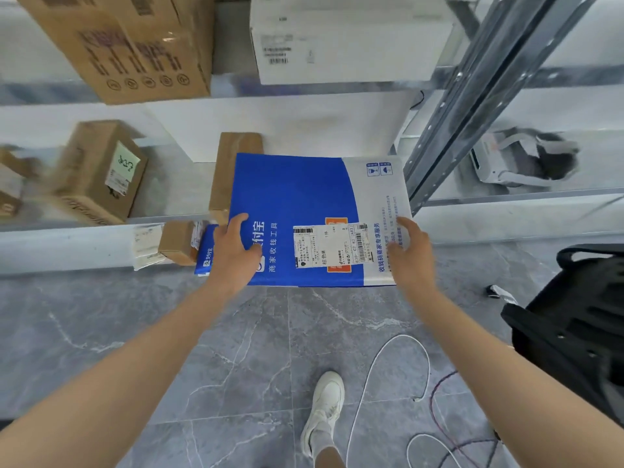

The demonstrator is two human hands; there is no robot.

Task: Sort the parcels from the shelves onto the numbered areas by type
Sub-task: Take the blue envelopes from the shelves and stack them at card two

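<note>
Gripping the blue-and-white parcel (304, 197) by opposite edges, the left hand (233, 255) and right hand (410, 255) hold it level between them, fingers curled round its sides. A small brown box (177, 243) lies just left of the left hand; a narrow brown box (229, 170) stands beyond its fingertips.

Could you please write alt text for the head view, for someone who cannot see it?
A person's left hand and right hand grip the sides of a flat blue and white parcel in front of metal shelves bearing brown cardboard boxes and a white box. A white shoe shows on the grey floor.
</note>
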